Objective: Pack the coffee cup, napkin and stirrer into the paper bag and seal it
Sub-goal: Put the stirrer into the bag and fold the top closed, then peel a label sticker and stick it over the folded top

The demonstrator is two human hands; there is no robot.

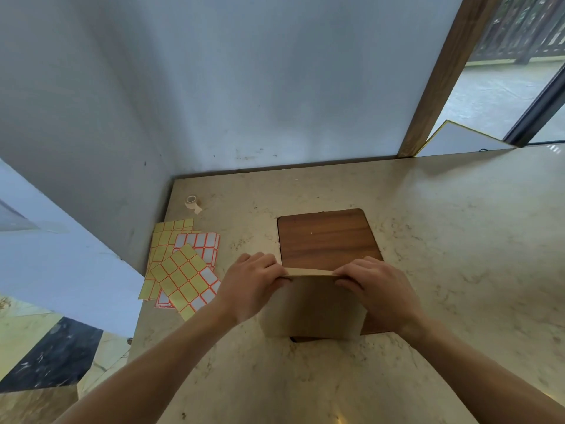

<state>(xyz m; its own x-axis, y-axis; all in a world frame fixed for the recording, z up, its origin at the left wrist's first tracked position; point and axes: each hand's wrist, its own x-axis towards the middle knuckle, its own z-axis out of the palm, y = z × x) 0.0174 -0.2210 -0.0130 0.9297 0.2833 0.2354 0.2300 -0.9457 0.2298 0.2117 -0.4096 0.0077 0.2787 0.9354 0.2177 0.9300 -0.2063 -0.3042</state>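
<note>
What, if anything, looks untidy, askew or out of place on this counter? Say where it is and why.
The label sheets at the counter's left edge lie fanned and overlapping at different angles, not stacked square. The tape roll behind them has a loose end sticking out. The paper bag, gripped at its folded top by the left hand and right hand, looks sound.

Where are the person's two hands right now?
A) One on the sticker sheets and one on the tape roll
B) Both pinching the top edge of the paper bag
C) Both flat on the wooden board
B: the left hand and right hand each pinch an end of the folded top edge of the paper bag, while the sticker sheets and tape roll lie untouched.
</note>
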